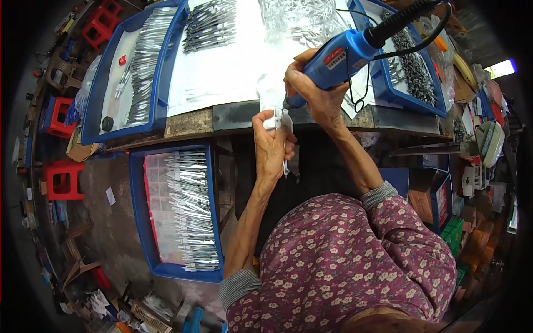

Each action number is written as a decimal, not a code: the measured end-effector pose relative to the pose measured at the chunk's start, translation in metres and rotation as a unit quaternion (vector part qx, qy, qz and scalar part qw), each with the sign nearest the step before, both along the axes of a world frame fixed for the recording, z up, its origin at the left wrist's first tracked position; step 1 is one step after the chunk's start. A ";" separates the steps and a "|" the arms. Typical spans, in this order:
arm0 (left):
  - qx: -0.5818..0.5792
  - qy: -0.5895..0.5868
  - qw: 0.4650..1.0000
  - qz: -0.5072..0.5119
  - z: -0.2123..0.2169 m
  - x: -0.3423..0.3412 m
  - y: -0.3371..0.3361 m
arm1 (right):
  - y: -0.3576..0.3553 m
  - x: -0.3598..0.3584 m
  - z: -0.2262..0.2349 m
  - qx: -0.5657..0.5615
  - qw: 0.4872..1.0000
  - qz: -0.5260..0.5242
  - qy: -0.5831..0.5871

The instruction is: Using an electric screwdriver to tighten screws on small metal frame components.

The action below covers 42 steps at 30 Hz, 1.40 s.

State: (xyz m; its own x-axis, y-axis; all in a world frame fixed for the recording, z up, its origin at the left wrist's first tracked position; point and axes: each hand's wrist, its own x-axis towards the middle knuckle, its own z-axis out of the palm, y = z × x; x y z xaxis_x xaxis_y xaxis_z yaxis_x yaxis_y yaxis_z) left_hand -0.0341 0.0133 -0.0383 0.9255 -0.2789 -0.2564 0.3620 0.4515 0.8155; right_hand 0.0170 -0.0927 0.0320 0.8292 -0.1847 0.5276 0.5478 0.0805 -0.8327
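Note:
A blue electric screwdriver [340,60] is gripped in my right hand [322,101], its nose pointing down and left. Closed around a slim metal part [285,166] is my left hand [268,149], just past the table's near edge; the part's lower end sticks out beneath the fingers. A white cloth-like piece [271,99] lies at the edge by the left fingertips. The screwdriver's nose reaches the upper end of what the left hand holds, though whether they touch I cannot tell. Dark slim metal parts [211,25] lie in rows beyond on white paper [227,75].
On the table a blue tray [125,135] of silver parts stands left, and another blue tray [408,103] of small dark parts right. A lower blue tray [189,274] holds stacked silver parts. The screwdriver's black cord [402,21] runs up right. Red stools [64,180] stand left.

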 end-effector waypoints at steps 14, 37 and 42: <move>-0.028 0.017 0.999 0.012 -0.002 0.005 -0.002 | 0.003 -0.007 0.018 -0.026 0.999 0.024 -0.007; -0.052 0.030 0.998 0.030 -0.001 0.004 -0.003 | 0.012 -0.002 0.007 -0.137 0.990 -0.013 -0.043; -0.050 0.026 0.998 0.028 -0.005 0.004 -0.004 | 0.010 -0.004 0.008 -0.089 0.996 -0.006 0.003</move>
